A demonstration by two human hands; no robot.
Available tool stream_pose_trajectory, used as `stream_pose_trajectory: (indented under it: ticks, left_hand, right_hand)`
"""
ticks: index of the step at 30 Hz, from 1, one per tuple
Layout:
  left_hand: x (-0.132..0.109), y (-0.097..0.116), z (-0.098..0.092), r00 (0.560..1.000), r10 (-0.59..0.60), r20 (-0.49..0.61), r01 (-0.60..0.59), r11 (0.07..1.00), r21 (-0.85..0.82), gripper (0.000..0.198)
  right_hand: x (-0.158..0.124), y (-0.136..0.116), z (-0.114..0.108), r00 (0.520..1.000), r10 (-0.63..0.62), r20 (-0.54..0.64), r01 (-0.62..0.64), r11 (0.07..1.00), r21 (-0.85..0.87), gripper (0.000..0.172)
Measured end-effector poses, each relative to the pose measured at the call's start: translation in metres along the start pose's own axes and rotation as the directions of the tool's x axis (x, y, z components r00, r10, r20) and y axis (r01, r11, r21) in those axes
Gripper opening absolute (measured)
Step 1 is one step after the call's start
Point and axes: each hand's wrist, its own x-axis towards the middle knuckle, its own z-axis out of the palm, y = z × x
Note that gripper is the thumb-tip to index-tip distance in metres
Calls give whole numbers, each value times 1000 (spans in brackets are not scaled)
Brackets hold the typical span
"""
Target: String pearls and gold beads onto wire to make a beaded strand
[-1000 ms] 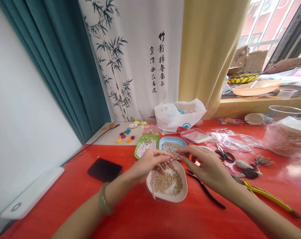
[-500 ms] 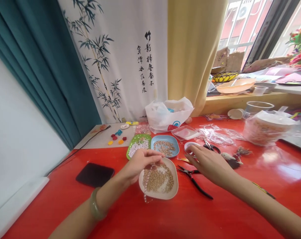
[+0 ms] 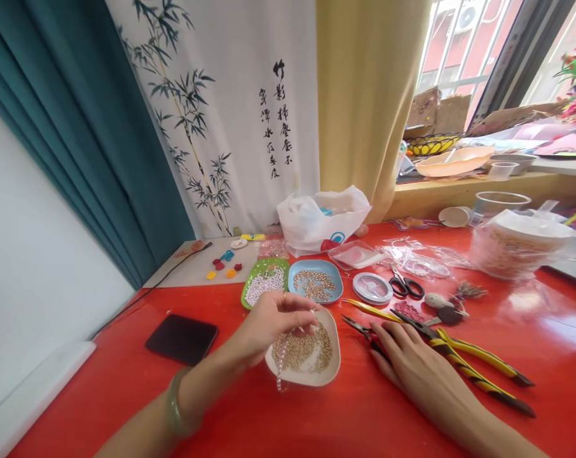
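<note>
Left hand (image 3: 278,320): thumb and fingertips pinching strand of small pale pinkish pearl beads (image 3: 281,364), which hangs over near-left side of cream rounded-square tray (image 3: 336,360) holding gold beads. Right hand (image 3: 409,359): lowered onto black-handled metal pliers (image 3: 357,325) on red worktop (image 3: 355,416); can't tell if fingers grip. Yellow-and-black pliers (image 3: 473,377) just beside. Light-blue tray (image 3: 311,265), more gold beads, beyond cream one.

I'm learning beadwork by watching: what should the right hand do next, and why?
Probably close around the black-handled pliers and lift them: the right hand lies over their handles, while the left hand holds the bead strand over the white bowl.
</note>
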Motion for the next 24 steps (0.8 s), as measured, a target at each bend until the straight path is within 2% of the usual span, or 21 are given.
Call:
stream_pose_trajectory:
  ticks: [2, 3, 5, 7, 10, 12, 13, 15, 18, 21, 24]
  left_hand:
    - [-2, 2, 2, 1000, 2, -9, -2, 1000, 1, 19]
    - [-3, 3, 3, 1000, 1, -15, -1, 1000, -2, 18]
    - [-4, 5, 4, 1000, -5, -29, 5, 1000, -11, 18]
    - [-5, 6, 6, 999, -8, -39, 7, 1000, -11, 18]
    - [-6, 5, 8, 1000, -5, -26, 6, 1000, 27, 18]
    - [-7, 4, 8, 1000, -5, 1, 5, 997, 77, 17]
    - [-8, 3, 8, 1000, -2, 14, 1, 994, 107, 17]
    - [-10, 2, 9, 999, 20, 33, -25, 984, 174, 17]
    - [-12, 3, 9, 997, 63, 38, -70, 967, 244, 14]
    - [-13, 4, 10, 998, 55, 41, -63, 970, 235, 13]
    - [-12, 4, 11, 998, 35, 49, -44, 978, 203, 12]
  right_hand:
    - [4, -2, -14, 991, 134, 5, -132, 972, 194, 35]
    - [6, -4, -22, 980, 190, 58, -198, 923, 330, 34]
    - [9, -8, -38, 939, 257, 228, -343, 727, 595, 32]
    - [12, -12, -52, 892, 270, 364, -453, 518, 726, 30]
    - [19, -21, -64, 890, 235, 391, -448, 289, 846, 29]
    - [28, -27, -69, 913, 207, 352, -390, 191, 901, 25]
    - [33, -30, -71, 912, 212, 351, -390, 181, 903, 24]
    - [46, -37, -75, 917, 184, 354, -390, 226, 893, 27]
    - [62, -48, -82, 937, 69, 341, -347, 239, 907, 29]
    - [69, -55, -85, 941, -44, 337, -317, 238, 918, 24]
    - [68, -59, -80, 946, -58, 318, -286, 308, 907, 16]
